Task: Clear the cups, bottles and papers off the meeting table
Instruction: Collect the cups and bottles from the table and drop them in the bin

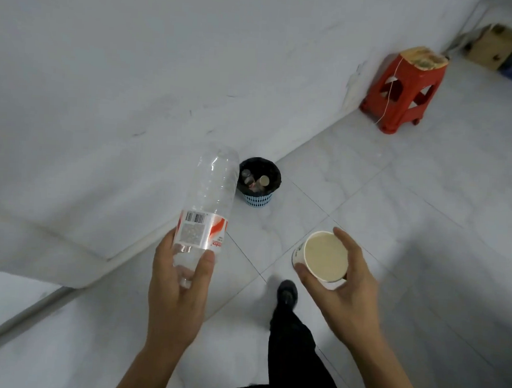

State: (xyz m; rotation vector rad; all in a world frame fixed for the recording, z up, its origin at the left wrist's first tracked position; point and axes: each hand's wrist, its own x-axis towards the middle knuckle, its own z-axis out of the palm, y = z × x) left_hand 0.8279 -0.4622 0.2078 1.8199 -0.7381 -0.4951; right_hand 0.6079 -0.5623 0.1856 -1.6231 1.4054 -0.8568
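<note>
A left hand (176, 294) wraps its fingers round a clear plastic bottle (209, 197) while the right hand (347, 295) clasps a paper cup (324, 256) (mouth toward the camera), both above the tiled floor (398, 202) near a lined bin (257, 198).

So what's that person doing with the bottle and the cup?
A person is facing a small blue bin on the tiled floor, one foot forward. The left hand holds a clear plastic bottle, and the right hand holds an empty-looking paper cup. Neither is in the bin yet, though its black liner has some rubbish in it. Both look about to be thrown away.
</note>
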